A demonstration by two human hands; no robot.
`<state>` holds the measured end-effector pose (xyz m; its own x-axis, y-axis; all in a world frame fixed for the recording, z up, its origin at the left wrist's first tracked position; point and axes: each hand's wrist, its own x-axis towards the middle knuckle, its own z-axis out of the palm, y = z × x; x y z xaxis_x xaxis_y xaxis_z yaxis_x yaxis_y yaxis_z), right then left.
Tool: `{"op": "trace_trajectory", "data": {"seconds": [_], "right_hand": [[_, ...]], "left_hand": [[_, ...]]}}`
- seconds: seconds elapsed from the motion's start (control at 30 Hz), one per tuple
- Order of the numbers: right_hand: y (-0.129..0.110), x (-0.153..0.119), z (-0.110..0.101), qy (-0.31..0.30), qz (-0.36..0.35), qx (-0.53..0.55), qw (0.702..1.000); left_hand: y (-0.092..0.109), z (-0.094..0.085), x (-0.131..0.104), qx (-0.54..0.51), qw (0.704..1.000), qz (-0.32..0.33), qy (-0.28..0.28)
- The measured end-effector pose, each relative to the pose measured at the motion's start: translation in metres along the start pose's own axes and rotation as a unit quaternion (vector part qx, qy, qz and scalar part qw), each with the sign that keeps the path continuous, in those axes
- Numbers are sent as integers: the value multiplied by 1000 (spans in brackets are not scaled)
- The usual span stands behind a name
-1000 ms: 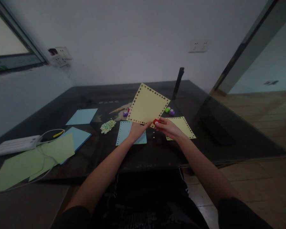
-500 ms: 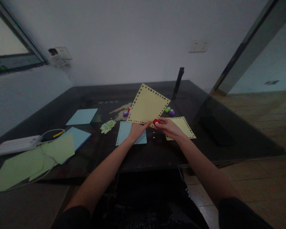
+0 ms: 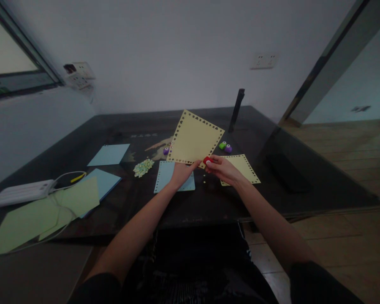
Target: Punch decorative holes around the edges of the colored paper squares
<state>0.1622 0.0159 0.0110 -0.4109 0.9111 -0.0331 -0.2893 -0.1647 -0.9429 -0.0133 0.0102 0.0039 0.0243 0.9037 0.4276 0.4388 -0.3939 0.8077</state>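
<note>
A yellow paper sheet (image 3: 195,139) with punched shapes along its edges is held tilted above the table. My left hand (image 3: 182,174) grips its lower edge, thumb on top and fingers hidden behind the paper. My right hand (image 3: 221,168) is closed around a small red craft punch (image 3: 208,161), which sits at the sheet's lower right corner. Below lie a blue punched sheet (image 3: 164,176), partly under my left hand, and another yellow punched sheet (image 3: 245,169) beside my right hand. Tiny paper bits (image 3: 204,179) lie on the table between them.
Green and purple punches (image 3: 225,146) stand behind my right hand; another purple punch (image 3: 166,150) is left of the sheet. A pile of paper cut-outs (image 3: 143,167), blue paper (image 3: 110,154), green paper (image 3: 34,213) and a white power strip (image 3: 22,193) lie left. A black upright object (image 3: 236,110) stands behind.
The held yellow sheet has shifted slightly left and turned a little, now covering the red punch behind it. Both hands stay almost in place, still holding the sheet and red punch.
</note>
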Motion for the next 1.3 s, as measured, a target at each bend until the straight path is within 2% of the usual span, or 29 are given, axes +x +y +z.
{"op": "trace_trajectory", "data": {"seconds": [0.23,0.67,0.87,1.03,1.2,1.3], "right_hand": [[1,1,-1,41,-28,-21,999],[6,3,1,57,-36,-33,997],[5,3,0,44,-44,-83,995],[11,5,-4,49,-57,-95,993],[17,6,-8,109,-98,-68,987],[15,6,-6,73,-80,-85,990]], "left_hand": [[0,-1,1,2,999,30,31],[-4,0,1,49,998,16,43],[-5,1,3,40,998,22,32],[-4,-4,1,-8,999,47,12],[4,-10,-1,-35,999,4,-6],[6,-8,-1,-39,999,-2,5]]}}
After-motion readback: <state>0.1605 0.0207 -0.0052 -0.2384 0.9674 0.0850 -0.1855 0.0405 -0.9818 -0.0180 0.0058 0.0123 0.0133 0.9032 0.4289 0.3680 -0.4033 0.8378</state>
